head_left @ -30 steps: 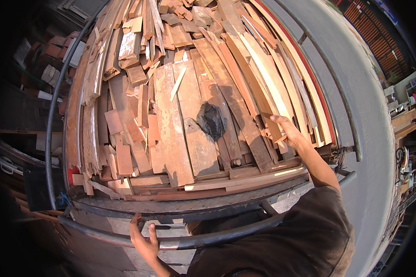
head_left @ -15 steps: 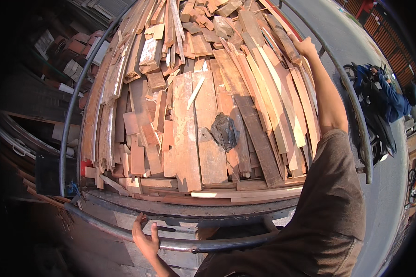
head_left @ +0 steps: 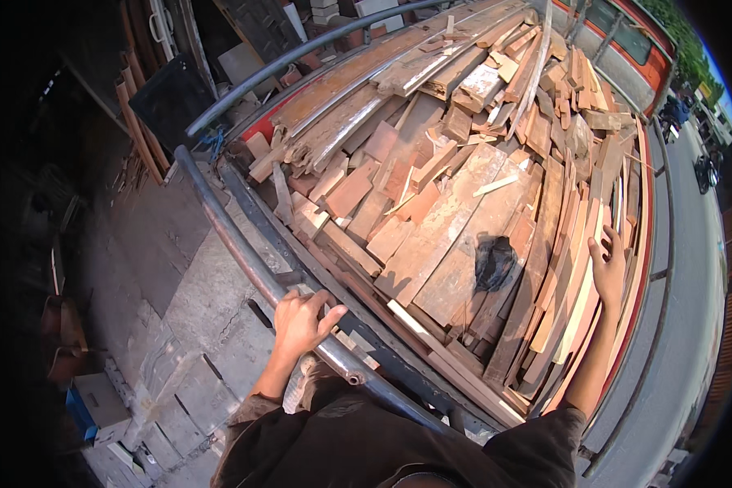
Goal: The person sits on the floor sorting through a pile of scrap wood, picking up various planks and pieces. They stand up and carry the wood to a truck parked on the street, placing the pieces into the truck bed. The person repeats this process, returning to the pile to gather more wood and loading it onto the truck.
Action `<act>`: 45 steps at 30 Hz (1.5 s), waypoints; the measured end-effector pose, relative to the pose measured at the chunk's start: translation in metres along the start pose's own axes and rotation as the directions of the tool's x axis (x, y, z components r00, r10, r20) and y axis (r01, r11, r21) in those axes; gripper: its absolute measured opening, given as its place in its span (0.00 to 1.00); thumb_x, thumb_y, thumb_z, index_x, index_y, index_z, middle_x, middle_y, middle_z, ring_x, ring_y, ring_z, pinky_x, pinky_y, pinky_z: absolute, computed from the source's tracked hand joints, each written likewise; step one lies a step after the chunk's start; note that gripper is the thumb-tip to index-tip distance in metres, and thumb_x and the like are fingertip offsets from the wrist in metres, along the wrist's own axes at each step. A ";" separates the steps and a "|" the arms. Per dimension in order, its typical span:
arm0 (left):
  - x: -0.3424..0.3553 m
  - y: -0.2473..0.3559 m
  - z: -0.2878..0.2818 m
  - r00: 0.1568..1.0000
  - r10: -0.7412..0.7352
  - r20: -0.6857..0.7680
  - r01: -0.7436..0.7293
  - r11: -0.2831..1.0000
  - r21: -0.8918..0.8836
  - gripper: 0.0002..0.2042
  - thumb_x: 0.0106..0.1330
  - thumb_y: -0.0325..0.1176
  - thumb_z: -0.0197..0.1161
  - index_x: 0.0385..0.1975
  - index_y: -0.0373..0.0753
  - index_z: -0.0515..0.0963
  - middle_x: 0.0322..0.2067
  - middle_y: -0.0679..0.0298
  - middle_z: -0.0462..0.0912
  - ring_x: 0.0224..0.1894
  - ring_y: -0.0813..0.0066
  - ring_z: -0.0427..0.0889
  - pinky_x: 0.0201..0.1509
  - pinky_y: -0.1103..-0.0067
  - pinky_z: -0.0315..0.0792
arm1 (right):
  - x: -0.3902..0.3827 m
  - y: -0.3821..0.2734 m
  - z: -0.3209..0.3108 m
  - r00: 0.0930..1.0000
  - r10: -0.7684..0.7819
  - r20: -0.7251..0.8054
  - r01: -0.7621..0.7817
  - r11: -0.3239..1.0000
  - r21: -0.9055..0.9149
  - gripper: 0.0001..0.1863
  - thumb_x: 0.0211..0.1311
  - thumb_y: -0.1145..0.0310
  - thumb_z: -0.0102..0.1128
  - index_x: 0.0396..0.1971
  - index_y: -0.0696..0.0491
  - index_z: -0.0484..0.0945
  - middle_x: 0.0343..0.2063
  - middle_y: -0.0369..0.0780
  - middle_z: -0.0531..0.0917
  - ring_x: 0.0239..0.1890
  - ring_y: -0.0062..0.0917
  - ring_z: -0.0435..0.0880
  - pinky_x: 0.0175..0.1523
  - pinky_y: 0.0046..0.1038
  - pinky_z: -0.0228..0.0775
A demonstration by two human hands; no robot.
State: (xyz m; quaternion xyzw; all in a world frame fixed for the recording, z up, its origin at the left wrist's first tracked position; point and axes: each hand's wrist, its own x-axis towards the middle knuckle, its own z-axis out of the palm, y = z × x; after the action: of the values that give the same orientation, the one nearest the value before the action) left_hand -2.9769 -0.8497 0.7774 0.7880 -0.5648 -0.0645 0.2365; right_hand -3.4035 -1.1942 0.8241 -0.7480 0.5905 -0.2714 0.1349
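My left hand rests over the round metal rail, fingers curled over it and thumb sticking out to the right. Beyond the rail lies a truck bed heaped with scrap wood. My right hand is raised at the right side of the load, fingers apart and holding nothing. Nearest to it are long narrow wood strips. Wide worn boards lie in the middle, with a crumpled black bag-like thing on them. Shorter blocks and offcuts are scattered to the left.
A side rail runs along the bed's far left edge. The red truck cab stands at the far end. On the right is a road with motorcycles. At lower left a box sits on the paving.
My view has swung, so the load appears turned. The right hand has left the plank at the far right side and come nearer. My left hand has closed over the rail.
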 end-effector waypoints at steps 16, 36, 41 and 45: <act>-0.094 -0.088 0.040 0.646 0.686 -0.335 -0.756 0.514 -0.405 0.27 0.58 0.46 0.65 0.51 0.34 0.72 0.52 0.50 0.74 0.63 0.52 0.66 0.65 0.56 0.60 | -0.068 -0.536 0.147 0.509 -0.838 0.196 0.695 0.535 0.481 0.27 0.69 0.61 0.54 0.64 0.57 0.66 0.61 0.44 0.72 0.59 0.35 0.75 0.65 0.36 0.63; -0.253 -0.824 -0.130 0.641 -0.737 0.212 0.711 0.467 -0.526 0.28 0.67 0.50 0.61 0.58 0.34 0.71 0.54 0.46 0.78 0.54 0.51 0.80 0.57 0.67 0.74 | -0.289 -1.069 0.779 0.070 -0.652 0.755 0.485 0.684 0.545 0.30 0.65 0.50 0.61 0.56 0.60 0.72 0.52 0.50 0.79 0.51 0.38 0.82 0.53 0.35 0.74; -0.490 -0.883 -0.151 -0.696 -0.706 0.128 0.378 -0.512 -0.771 0.25 0.66 0.49 0.61 0.42 0.27 0.74 0.30 0.46 0.83 0.30 0.56 0.82 0.32 0.68 0.72 | -0.375 -1.152 0.890 -0.270 -0.376 0.886 0.417 0.784 0.460 0.31 0.64 0.47 0.62 0.55 0.59 0.73 0.51 0.51 0.81 0.53 0.37 0.82 0.57 0.33 0.73; -0.547 -0.920 -0.250 -0.851 -0.495 0.175 -0.160 -0.073 -0.984 0.19 0.72 0.48 0.54 0.41 0.34 0.73 0.28 0.57 0.82 0.21 0.73 0.79 0.18 0.83 0.63 | -0.423 -1.279 0.941 -0.432 -0.471 0.769 0.231 0.767 0.599 0.32 0.64 0.47 0.62 0.55 0.61 0.73 0.51 0.52 0.81 0.54 0.37 0.81 0.58 0.33 0.72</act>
State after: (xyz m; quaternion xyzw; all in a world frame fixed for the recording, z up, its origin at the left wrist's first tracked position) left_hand -2.2878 -0.0408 0.4968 0.4711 0.6498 0.2186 0.5550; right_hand -1.9007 -0.5608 0.6193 -0.7916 -0.0632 0.3485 0.4978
